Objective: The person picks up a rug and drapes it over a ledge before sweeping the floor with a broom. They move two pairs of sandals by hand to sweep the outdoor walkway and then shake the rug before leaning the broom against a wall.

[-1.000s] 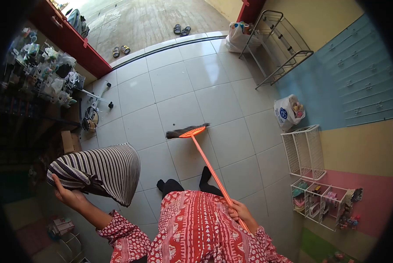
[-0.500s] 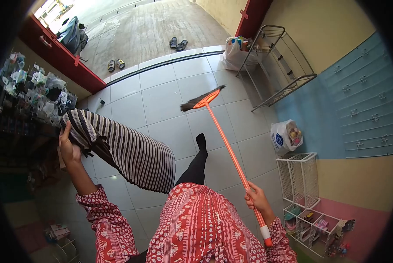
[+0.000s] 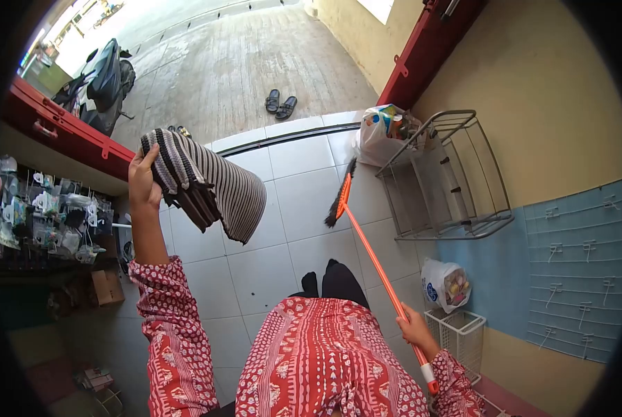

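Note:
My left hand is closed on the end of a folded striped mat in black, white and grey, held up at the left with its far part hanging over the floor. My right hand grips the orange handle of a broom low on the right. The broom's dark bristle head reaches forward over the white tiles, turned nearly lengthwise, close to a white plastic bag. My feet in black stand just ahead of the red patterned garment.
A metal rack stands at the right beside a filled plastic bag. Another bag sits by a white wire basket. Black sandals lie beyond the door track; a motorcycle is outside. Packaged goods hang at left.
The mat has been raised and carried forward by my left hand. The broom head has swung right and turned toward the bag. My view has moved nearer the doorway.

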`<action>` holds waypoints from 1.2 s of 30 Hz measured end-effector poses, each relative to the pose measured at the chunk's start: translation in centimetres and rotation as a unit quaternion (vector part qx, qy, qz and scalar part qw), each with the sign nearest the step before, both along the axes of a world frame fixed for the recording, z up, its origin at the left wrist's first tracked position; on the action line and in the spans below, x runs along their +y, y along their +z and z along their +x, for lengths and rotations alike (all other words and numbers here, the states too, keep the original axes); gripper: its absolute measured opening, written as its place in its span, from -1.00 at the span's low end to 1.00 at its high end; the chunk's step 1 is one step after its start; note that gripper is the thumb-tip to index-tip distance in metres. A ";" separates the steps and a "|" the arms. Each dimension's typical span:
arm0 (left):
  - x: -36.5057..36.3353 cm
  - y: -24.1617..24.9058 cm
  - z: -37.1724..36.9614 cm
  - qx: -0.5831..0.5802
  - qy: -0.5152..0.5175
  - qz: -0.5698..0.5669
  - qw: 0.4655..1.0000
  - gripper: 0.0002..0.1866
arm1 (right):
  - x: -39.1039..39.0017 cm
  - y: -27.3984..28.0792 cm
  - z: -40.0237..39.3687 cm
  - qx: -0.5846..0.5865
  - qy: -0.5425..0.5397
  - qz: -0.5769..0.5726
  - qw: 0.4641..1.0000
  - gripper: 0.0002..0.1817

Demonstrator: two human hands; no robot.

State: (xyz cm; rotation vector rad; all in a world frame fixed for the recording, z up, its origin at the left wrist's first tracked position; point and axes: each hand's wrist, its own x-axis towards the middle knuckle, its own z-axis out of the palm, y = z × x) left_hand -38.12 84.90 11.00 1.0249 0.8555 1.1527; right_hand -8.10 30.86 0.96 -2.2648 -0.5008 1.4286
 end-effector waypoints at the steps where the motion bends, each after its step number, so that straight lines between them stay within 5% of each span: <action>1: 2.6 0.2 2.3 -0.006 -0.008 0.001 1.000 -0.85 | 1.0 0.0 1.5 -0.008 0.013 -0.013 1.000 -0.40; 7: 20.0 2.1 16.1 0.024 -0.046 0.063 0.997 -0.87 | 8.2 -1.4 10.8 -0.158 0.134 0.012 0.978 -0.38; 12: 31.1 5.4 29.1 0.033 -0.050 0.053 0.997 -0.86 | 17.3 1.1 18.2 -0.087 0.169 -0.077 0.979 -0.37; 16: 38.6 6.5 40.4 0.063 -0.074 0.055 0.994 -0.85 | 21.6 -2.7 23.7 0.115 -0.053 -0.085 0.988 -0.40; 21: 50.1 5.0 52.5 0.098 -0.076 0.053 0.991 -0.86 | 30.4 5.6 28.9 0.099 -0.023 -0.021 0.995 -0.49; 25: 59.1 2.9 62.7 0.084 -0.091 0.012 0.992 -0.91 | 36.8 4.2 33.0 0.145 -0.026 -0.053 0.988 -0.54; 30: 70.5 -2.7 78.7 0.104 -0.111 0.037 0.988 -0.93 | 47.9 4.8 37.0 0.341 -0.347 0.011 0.874 -0.44; 36: 76.3 -8.2 93.2 0.127 -0.136 0.024 0.982 -0.89 | 62.7 3.4 47.2 0.386 -0.453 0.089 0.798 -0.44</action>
